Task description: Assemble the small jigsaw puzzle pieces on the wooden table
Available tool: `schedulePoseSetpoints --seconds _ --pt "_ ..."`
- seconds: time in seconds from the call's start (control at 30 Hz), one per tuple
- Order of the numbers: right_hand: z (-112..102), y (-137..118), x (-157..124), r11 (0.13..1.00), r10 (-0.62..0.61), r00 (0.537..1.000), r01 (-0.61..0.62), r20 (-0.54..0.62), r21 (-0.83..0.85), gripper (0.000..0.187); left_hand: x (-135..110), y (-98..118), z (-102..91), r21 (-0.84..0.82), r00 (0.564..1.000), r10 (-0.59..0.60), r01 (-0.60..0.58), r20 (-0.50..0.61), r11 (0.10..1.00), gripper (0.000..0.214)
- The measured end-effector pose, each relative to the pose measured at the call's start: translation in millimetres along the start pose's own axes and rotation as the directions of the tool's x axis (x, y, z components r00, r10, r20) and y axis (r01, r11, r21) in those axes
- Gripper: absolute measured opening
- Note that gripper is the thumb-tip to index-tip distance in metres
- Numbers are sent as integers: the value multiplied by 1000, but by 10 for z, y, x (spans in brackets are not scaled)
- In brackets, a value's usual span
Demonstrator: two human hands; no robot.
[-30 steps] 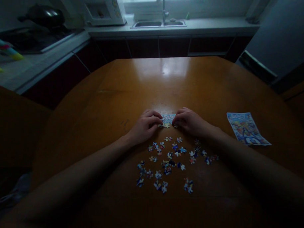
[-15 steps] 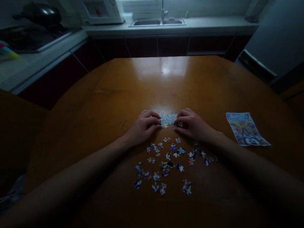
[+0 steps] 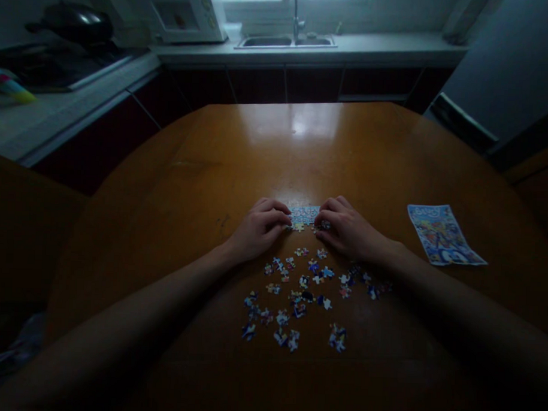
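A joined section of jigsaw puzzle (image 3: 304, 215), mostly light blue, lies flat on the table between my hands. My left hand (image 3: 260, 228) is closed at its left edge, fingertips on the pieces there. At the right edge my right hand (image 3: 348, 229) is closed too, thumb and fingers curled at the puzzle and some pieces by the corner. The fingers partly hide both ends of the section. Nearer to me lie several loose jigsaw pieces (image 3: 303, 282), some in small clumps, coloured blue, white, yellow and black.
A printed picture sheet (image 3: 444, 235) lies on the right of the wooden table (image 3: 267, 151). Beyond the table's far edge are a counter with a sink (image 3: 286, 43) and a microwave (image 3: 179, 15). A black pan (image 3: 76, 23) stands on the stove at left.
Both hands stay at the ends of the puzzle section with barely any shift. The camera view has tilted very slightly; the loose pieces lie where they were.
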State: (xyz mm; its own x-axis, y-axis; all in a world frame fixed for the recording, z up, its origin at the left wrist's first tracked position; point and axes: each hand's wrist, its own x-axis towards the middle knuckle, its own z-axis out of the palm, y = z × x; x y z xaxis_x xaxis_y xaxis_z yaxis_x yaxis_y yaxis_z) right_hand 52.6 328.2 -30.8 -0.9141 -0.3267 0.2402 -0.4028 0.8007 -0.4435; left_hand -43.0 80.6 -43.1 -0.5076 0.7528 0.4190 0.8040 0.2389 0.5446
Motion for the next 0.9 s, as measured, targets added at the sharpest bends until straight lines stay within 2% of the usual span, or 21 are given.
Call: schedulePoseSetpoints --seconds 0.17,0.4,0.7,0.9 --pt "-25 -62 5 1000 -21 999 22 46 -11 6 4 -4 2 1 1000 13 -13 -3 1000 18" --pt "-24 -54 1 996 -3 999 7 44 -90 9 3 2 -1 -2 1000 4 -4 1 1000 18" --pt "-18 -41 24 999 21 995 -17 101 -48 10 7 7 0 -4 1000 -5 5 4 1000 19" --pt "0 -48 23 998 33 999 -31 37 -48 11 7 -1 0 -2 1000 -13 13 9 1000 17"
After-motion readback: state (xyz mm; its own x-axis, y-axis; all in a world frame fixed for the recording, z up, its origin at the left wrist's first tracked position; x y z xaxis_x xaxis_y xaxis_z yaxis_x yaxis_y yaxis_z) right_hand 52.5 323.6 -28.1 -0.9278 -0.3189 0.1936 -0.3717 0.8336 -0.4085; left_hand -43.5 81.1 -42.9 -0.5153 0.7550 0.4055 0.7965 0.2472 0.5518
